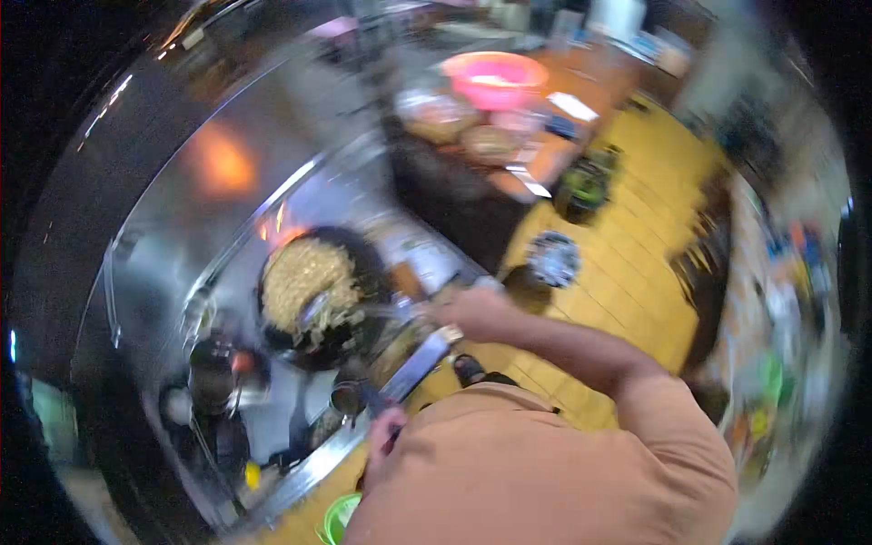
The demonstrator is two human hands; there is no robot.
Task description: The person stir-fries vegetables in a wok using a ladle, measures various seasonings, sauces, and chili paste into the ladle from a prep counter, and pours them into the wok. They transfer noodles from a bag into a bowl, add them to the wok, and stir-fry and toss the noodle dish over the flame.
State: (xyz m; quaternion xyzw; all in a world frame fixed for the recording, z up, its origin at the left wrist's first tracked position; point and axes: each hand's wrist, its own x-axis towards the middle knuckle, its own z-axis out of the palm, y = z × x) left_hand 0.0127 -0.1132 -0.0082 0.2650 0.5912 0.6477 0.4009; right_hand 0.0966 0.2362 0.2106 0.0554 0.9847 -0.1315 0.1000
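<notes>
A dark wok (371,272) sits on the stove, filled with pale, noodle-like food (309,272) whose kind the blur hides. Flames show at its far rim. My right hand (477,313) is closed around the handle of a metal cooking ladle or spatula (386,311); its head lies in the food. Lower down, near the stove's front edge, my left hand (389,427) is closed around a dark handle (374,397) that runs toward the wok. Part of this hand is hidden by my orange shirt.
Left of the wok stand dark pots (213,377) and a small metal container (346,397). A pink basin (498,80) and bagged food (436,113) rest on a counter beyond. On the yellow tiled floor (627,245) are a patterned round container (553,259) and a green bucket (341,518).
</notes>
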